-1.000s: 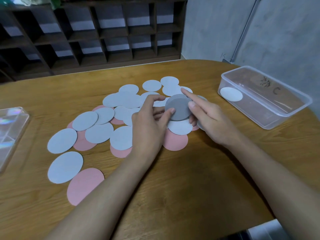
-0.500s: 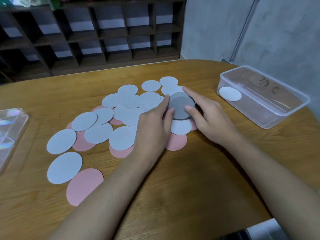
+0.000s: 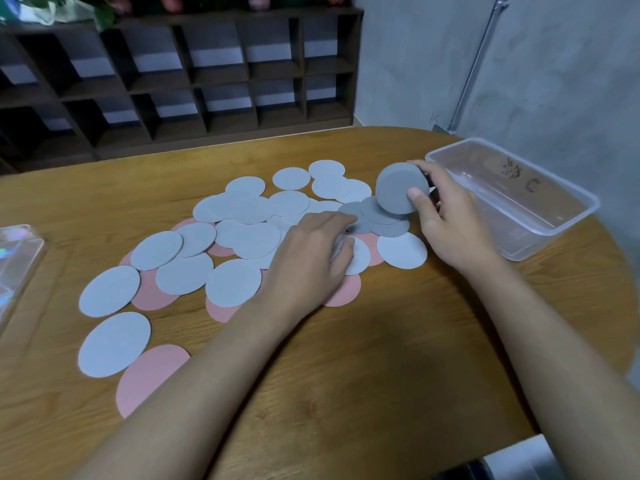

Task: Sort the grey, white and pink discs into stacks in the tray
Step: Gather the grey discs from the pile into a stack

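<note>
My right hand (image 3: pixel 446 216) holds a small stack of grey discs (image 3: pixel 398 187) tilted up on edge, just left of the clear plastic tray (image 3: pixel 554 216). More grey discs (image 3: pixel 375 216) lie flat beneath it. My left hand (image 3: pixel 311 258) rests palm down on the pile, fingertips on a white disc (image 3: pixel 358 256) and touching the flat grey ones. Many white discs (image 3: pixel 242 209) and pink discs (image 3: pixel 149 374) are spread over the table's middle and left. The white disc inside the tray is hidden by my right hand.
The wooden table (image 3: pixel 363 375) has a rounded edge at the right, just past the tray. A clear lid (image 3: pixel 17 268) lies at the left edge. A dark wooden shelf unit (image 3: pixel 180 81) stands behind the table.
My right hand has lifted the grey stack off the pile and carried it right toward the tray. My left hand let go of it and settled flat on the discs.
</note>
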